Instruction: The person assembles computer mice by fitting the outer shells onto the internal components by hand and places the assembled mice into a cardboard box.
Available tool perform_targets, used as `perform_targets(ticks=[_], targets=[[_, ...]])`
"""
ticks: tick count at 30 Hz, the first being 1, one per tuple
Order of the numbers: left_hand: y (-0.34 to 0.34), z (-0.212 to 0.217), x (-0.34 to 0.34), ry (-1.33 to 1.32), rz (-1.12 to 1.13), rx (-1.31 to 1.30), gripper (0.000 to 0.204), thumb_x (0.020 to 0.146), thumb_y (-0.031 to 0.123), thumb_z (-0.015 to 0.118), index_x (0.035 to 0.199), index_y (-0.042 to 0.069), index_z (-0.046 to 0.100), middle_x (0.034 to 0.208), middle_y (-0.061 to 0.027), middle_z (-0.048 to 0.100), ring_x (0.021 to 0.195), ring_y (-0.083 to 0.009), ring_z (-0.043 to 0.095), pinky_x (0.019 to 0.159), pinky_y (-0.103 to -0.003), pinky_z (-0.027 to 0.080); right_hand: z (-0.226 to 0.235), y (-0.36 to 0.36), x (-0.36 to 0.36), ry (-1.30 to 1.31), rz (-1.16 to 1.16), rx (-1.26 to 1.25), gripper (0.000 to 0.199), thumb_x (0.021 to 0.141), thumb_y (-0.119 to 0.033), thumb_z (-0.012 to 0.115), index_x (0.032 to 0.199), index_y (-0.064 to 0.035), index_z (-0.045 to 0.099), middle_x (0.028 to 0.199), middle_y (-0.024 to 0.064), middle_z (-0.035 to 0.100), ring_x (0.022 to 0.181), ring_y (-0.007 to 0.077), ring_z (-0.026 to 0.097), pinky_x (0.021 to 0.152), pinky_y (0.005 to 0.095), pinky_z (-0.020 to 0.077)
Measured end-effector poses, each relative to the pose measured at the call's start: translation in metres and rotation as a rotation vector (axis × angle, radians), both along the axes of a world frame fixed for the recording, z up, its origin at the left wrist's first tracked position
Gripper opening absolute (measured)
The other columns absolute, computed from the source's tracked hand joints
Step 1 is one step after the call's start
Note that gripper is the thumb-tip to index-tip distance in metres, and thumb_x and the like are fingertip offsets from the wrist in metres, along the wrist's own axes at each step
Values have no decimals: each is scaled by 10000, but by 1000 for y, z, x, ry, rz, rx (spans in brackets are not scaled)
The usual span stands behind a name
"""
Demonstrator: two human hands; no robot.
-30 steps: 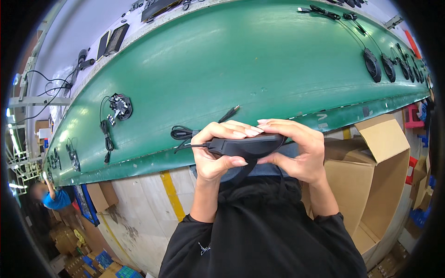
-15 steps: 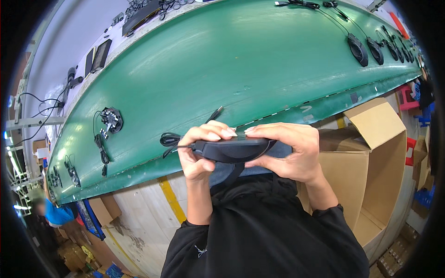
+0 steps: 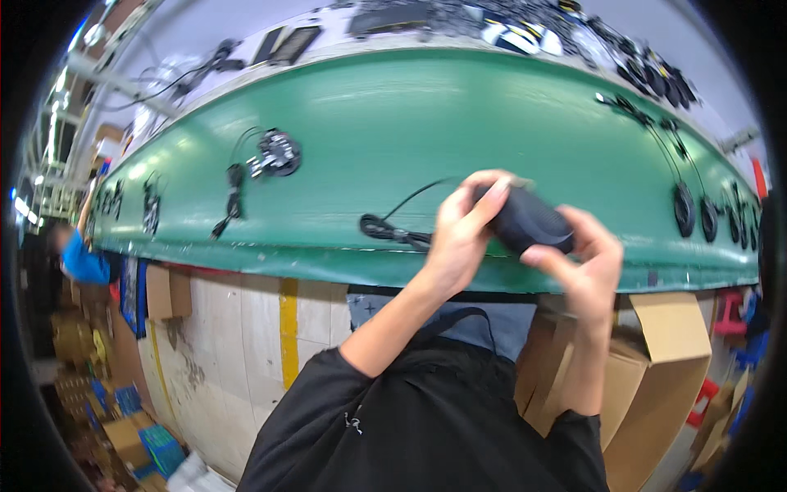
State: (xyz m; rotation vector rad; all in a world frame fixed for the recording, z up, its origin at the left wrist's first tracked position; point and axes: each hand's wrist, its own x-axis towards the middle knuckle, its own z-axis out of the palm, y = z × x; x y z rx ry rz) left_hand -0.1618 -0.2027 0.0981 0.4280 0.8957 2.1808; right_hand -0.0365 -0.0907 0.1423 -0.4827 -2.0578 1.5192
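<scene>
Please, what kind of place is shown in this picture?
Probably a factory assembly line. A long green workbench carries many black corded parts set out in a row, the hands hold a dark computer mouse with a cable, and open cardboard boxes stand on the floor beside the person.

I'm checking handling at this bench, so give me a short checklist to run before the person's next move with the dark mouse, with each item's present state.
1. Both hands on the mouse: ok; left hand and right hand grip it.
2. Mouse lifted off the green bench: ok.
3. Cable free of snags: cannot tell; a coiled bundle lies on the bench.
4. Other mouse with cable out of the way: ok, apart to the left.
5. Open cardboard box within reach: ok, below right.
6. Mouse underside visible: cannot tell.
</scene>
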Motion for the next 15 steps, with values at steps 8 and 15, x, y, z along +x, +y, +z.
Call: perform_targets(ticks=[8, 15], targets=[[-96, 14, -50, 493, 355, -450, 278, 987, 231, 592, 961, -25, 697, 824, -129, 710, 706, -213, 700, 655, -310, 564, -15, 141, 5, -36, -541, -240, 341, 851, -256, 767, 1064, -1, 689, 959, 67, 686, 865, 140, 656, 718, 287, 542], [-216, -23, -216, 614, 909, -1391, 463, 890, 256, 698, 1204, -52, 551, 848, -155, 701, 777, -249, 694, 719, -359, 530, -63, 139, 29, -470, -947, 1132, 513, 903, -359, 689, 1212, 47, 634, 1064, 154, 698, 939, 207, 660, 816, 352, 546]])
